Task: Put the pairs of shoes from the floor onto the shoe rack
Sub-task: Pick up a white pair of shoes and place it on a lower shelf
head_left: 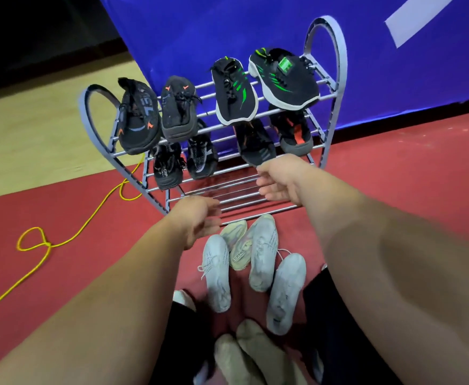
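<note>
The floor (394, 173) is red matting, meeting pale wood at the left, with a blue banner (227, 31) hanging behind a grey metal shoe rack (336, 87). A yellow cord (38, 245) snakes across the red floor toward the rack's left end. The rack's top shelf carries 4 black shoes: 2 with orange marks (155, 112) at its left end, 2 with green stripes (261, 87) at its right end. The middle shelf holds 4 more black shoes (186, 162); 1 near its left end reads "CAP". The bottom shelf's bars are bare. On the floor just before the rack's front edge lie 4 white shoes (255, 265); 1 insole reads "CAPRO". The left hand (200, 220) and right hand (280, 179) hover open, fingers spread, gripping nothing, above the bottom shelf.
</note>
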### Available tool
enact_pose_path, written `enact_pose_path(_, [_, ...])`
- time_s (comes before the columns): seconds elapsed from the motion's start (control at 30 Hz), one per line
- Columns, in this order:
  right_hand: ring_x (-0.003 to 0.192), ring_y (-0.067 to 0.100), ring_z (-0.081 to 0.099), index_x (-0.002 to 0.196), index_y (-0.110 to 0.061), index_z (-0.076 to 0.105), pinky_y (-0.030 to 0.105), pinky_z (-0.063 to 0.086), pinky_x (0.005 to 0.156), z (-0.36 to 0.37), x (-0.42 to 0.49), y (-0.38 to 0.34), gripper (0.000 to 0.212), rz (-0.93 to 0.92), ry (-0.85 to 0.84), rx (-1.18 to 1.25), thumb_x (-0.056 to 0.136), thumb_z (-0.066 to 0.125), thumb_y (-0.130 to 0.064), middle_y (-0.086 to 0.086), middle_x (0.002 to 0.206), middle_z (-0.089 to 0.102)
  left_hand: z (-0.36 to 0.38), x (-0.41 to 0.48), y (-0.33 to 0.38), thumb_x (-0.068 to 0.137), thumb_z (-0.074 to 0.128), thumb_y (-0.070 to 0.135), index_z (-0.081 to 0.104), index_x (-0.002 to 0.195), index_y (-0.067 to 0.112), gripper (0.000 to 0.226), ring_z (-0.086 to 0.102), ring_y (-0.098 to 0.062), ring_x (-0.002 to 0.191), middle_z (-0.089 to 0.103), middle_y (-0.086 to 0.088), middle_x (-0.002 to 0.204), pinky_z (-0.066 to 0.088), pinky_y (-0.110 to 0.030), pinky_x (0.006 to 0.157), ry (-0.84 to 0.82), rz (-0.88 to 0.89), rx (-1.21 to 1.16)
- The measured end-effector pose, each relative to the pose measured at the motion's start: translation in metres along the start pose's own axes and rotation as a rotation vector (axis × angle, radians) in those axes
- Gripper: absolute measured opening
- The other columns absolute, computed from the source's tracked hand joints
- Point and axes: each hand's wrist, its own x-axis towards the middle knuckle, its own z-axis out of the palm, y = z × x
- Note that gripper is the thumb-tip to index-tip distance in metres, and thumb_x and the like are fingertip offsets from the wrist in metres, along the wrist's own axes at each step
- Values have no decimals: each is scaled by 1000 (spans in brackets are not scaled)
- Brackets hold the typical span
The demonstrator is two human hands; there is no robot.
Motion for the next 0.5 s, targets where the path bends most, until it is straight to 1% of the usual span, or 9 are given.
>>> enact_pose_path(0.07, [67,19,70,102,-11,67,32,62,66,6,11,1,17,10,-9,-44,98,60,-27,5,86,73,-9,12,-17,97,62,23,68,104,11,15,71,-22,81,74,-6,98,61,-33,64,44,-46,37])
enact_pose_path(0.13, [68,19,70,101,-12,67,34,63,70,12,27,4,17,23,-9,-89,98,60,-27,4,85,73,-14,26,-27,96,62,19,68,100,8,13,68,-22,75,72,-7,93,63,-35,67,69,-70,56])
enact_pose_path(0.2, [68,19,70,101,-13,68,33,63,67,19,46,11,16,59,-6,-127,98,60,-27,4,85,72,-16,44,-30,95,62,13,66,92,7,8,63,-22,66,68,-8,86,63,-35,67,38,-70,62])
enact_pose_path(0.27, [70,20,70,103,-13,67,33,63,68,27,65,23,17,115,6,-176,99,60,-27,4,87,73,-19,61,-31,93,61,10,61,81,11,12,57,-18,55,60,-7,77,59,-32,61,-31,-51,103])
enact_pose_path(0.3, [70,20,70,104,-12,67,33,62,68,31,75,30,17,144,18,-200,99,60,-27,5,88,74,-21,69,-33,93,61,10,59,80,12,13,56,-17,52,58,-7,74,57,-31,60,-56,-45,137])
enact_pose_path(0.4, [64,19,70,104,-13,67,30,59,61,47,98,56,15,230,32,-287,100,58,-23,6,91,75,-32,96,-42,94,61,12,61,89,10,6,62,-20,58,63,-8,81,56,-33,64,-58,-77,211])
enact_pose_path(0.5, [67,20,70,107,-13,65,30,58,59,67,115,79,13,284,-18,-353,101,57,-22,7,97,73,-42,119,-55,98,59,13,63,93,8,8,60,-23,60,64,-11,87,54,-34,63,-14,-159,207])
